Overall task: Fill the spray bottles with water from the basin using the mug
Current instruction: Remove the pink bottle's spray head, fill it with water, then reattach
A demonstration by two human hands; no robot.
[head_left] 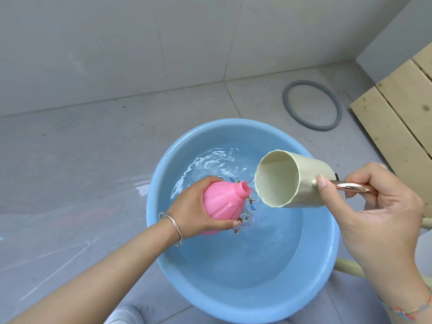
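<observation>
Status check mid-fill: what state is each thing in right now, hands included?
Basin: holds rippling water.
Pink spray bottle: uncapped, tilted, held above the water.
Mug: tipped sideways, lip beside the bottle's mouth.
Left hand: grips the bottle's body.
Right hand: holds the mug's handle.
Grey ring: flat on the floor.

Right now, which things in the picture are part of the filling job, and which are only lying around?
Part of the job: pink bottle, gripped by the left hand; mug, held by its handle in the right hand; blue basin with water.
Lying around: grey ring on the floor; wooden boards at the right.
</observation>
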